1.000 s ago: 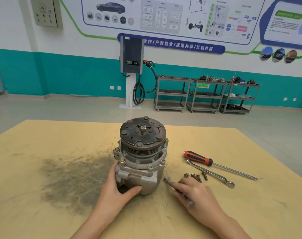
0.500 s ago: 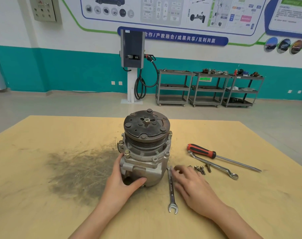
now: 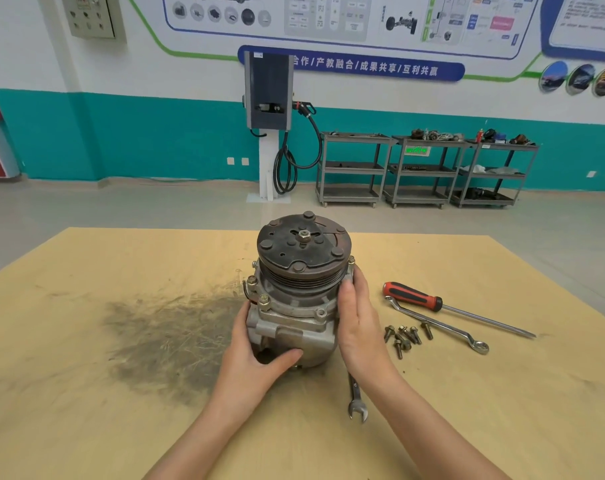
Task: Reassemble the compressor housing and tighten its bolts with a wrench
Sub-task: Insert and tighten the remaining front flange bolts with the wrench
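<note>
The compressor [image 3: 296, 299] stood upright near the middle of the table [image 3: 86, 427], its dark round pulley plate [image 3: 303, 245] facing up with a nut at the centre. Below the grooved pulley, the grey metal housing carried bolts around its flange. The left hand [image 3: 256, 362] gripped the lower part of the housing from the left, fingers curled round its side and the thumb pressed across the front. The right hand [image 3: 358, 323] lay flat against the right side of the housing, its fingers straight and reaching up to the flange beside the pulley; it held nothing else.

An open-ended wrench [image 3: 356, 398] lay on the table just in front of the compressor, partly hidden under the right wrist, its open jaw end pointing toward the person. To the right of the right hand sat a small cluster of loose bolts [image 3: 406, 336]. Past them lay a long ring wrench [image 3: 436, 323], and just beyond it a screwdriver [image 3: 450, 308] with a red and black handle, both slanting down to the right. A dark grey smudge [image 3: 169, 337] covered the table left of the compressor.

Behind the table, on the floor by the teal and white wall, stood a charging post [image 3: 268, 109] with a looped cable and three metal shelf carts [image 3: 425, 169].
</note>
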Tool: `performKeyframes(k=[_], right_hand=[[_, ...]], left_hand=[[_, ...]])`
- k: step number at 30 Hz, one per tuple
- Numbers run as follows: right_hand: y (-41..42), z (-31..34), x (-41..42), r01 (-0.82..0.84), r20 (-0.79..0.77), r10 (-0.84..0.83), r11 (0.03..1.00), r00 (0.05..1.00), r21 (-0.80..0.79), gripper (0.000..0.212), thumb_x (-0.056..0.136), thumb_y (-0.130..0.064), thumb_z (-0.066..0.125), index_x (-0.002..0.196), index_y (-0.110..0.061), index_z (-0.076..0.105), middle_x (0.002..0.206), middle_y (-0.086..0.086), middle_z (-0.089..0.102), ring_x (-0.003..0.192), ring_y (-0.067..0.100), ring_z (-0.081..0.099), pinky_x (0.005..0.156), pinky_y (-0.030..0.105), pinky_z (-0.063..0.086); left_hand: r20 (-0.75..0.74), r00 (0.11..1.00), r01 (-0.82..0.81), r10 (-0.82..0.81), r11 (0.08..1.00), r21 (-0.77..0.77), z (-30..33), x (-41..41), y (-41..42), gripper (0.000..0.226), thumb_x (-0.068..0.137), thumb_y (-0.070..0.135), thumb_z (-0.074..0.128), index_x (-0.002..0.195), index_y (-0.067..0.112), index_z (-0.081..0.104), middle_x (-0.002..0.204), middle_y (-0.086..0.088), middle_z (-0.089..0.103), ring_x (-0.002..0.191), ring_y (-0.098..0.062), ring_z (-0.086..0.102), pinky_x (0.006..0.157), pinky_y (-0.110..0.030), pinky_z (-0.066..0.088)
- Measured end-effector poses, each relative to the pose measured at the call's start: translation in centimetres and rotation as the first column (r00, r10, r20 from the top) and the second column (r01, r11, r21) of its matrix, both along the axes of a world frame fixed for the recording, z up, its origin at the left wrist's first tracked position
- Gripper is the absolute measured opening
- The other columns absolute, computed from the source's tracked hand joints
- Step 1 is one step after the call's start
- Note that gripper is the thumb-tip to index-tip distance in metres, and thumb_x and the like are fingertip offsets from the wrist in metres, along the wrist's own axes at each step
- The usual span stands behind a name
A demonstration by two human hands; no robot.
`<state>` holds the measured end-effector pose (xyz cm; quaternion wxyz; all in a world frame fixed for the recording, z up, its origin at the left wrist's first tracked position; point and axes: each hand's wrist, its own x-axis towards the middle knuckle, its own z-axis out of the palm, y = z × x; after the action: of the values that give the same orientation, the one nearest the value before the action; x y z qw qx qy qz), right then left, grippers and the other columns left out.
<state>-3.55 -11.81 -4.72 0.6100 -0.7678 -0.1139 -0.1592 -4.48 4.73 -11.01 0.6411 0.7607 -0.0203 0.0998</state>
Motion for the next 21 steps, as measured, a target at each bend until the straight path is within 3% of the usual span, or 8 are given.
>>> performKeyframes(k=[2, 5, 9, 12, 14, 18, 21], right_hand=[[-0.2, -0.3, 0.4, 0.025, 0.050, -0.023, 0.999, 0.999, -0.035, 0.039, 0.101, -0.045, 0.028, 0.137, -0.031, 0.023, 0.097, -0.066, 0.036, 0.098, -0.042, 0.030, 0.077, -0.013, 0.022], [-0.6, -0.5, 0.9, 0.050, 0.093, -0.042, 0.996, 0.995, -0.080, 0.052, 0.098, -0.047, 0.029, 0.145, -0.024, 0.030, 0.103, -0.054, 0.040, 0.101, -0.039, 0.034, 0.079, -0.011, 0.024], [-1.2, -0.4, 1.9, 0.020, 0.094, -0.012, 0.996, 0.996, -0.082, 0.037, 0.100, -0.037, 0.027, 0.134, -0.028, 0.040, 0.107, -0.048, 0.051, 0.107, -0.029, 0.043, 0.087, -0.005, 0.031], [-1.8, 0.2, 2.7, -0.052, 0.050, 0.056, 0.995, 0.997, -0.080, 0.059, 0.098, -0.044, 0.023, 0.145, -0.013, 0.039, 0.141, -0.008, 0.053, 0.135, 0.003, 0.041, 0.115, 0.029, 0.031], [-2.2, 0.4, 3.3, -0.106, 0.027, 0.109, 0.991, 0.994, -0.077, 0.059, 0.101, -0.043, 0.020, 0.146, -0.008, 0.038, 0.143, 0.006, 0.051, 0.137, 0.016, 0.042, 0.116, 0.042, 0.030], [-2.4, 0.8, 3.6, -0.190, -0.017, 0.190, 0.981, 0.982, -0.032, 0.059, 0.103, -0.043, 0.020, 0.143, -0.004, 0.041, 0.140, 0.012, 0.053, 0.134, 0.023, 0.045, 0.114, 0.047, 0.032], [-2.8, 1.1, 3.1, -0.242, -0.080, 0.238, 0.970, 0.968, -0.038, 0.063, 0.098, -0.051, 0.022, 0.148, -0.015, 0.036, 0.147, 0.003, 0.047, 0.139, 0.014, 0.039, 0.118, 0.043, 0.028]], left_hand=[[0.004, 0.999, -0.033, 0.033, 0.999, -0.017, 0.2, -0.2, -0.3, 0.125, 0.065, 0.021, 0.092, 0.160, 0.024, 0.011, 0.152, 0.011, 0.043, 0.142, -0.009, 0.042, 0.120, -0.037, 0.033], [-0.002, 0.996, -0.089, 0.090, 0.993, -0.079, 0.5, -0.5, -0.6, 0.146, 0.049, 0.037, 0.089, 0.160, 0.027, -0.005, 0.160, 0.010, 0.021, 0.150, -0.008, 0.023, 0.124, -0.038, 0.025], [-0.014, 0.993, -0.114, 0.114, 0.994, 0.000, 0.6, -0.6, -0.3, 0.148, 0.045, 0.051, 0.084, 0.160, 0.026, -0.005, 0.167, 0.004, 0.010, 0.145, -0.001, 0.013, 0.122, -0.030, 0.017], [-0.008, 0.996, -0.090, 0.090, 0.996, 0.025, 0.7, -0.7, -0.1, 0.147, 0.044, 0.056, 0.082, 0.160, 0.029, -0.005, 0.160, 0.018, 0.012, 0.148, -0.003, 0.016, 0.122, -0.030, 0.018], [0.011, 0.997, -0.081, 0.081, 0.996, 0.034, 0.6, -0.6, 0.0, 0.146, 0.047, 0.055, 0.084, 0.159, 0.031, -0.005, 0.158, 0.021, 0.013, 0.149, -0.005, 0.018, 0.121, -0.029, 0.019], [-0.001, 0.998, -0.060, 0.060, 0.997, 0.051, 0.6, -0.3, 0.3, 0.144, 0.051, 0.052, 0.087, 0.159, 0.033, -0.007, 0.166, 0.009, 0.018, 0.151, -0.010, 0.023, 0.124, -0.037, 0.022], [-0.005, 0.999, -0.040, 0.040, 0.998, 0.051, 0.6, -0.1, 0.4, 0.145, 0.046, 0.056, 0.084, 0.160, 0.032, -0.004, 0.165, 0.011, 0.020, 0.150, -0.009, 0.024, 0.123, -0.037, 0.023]])
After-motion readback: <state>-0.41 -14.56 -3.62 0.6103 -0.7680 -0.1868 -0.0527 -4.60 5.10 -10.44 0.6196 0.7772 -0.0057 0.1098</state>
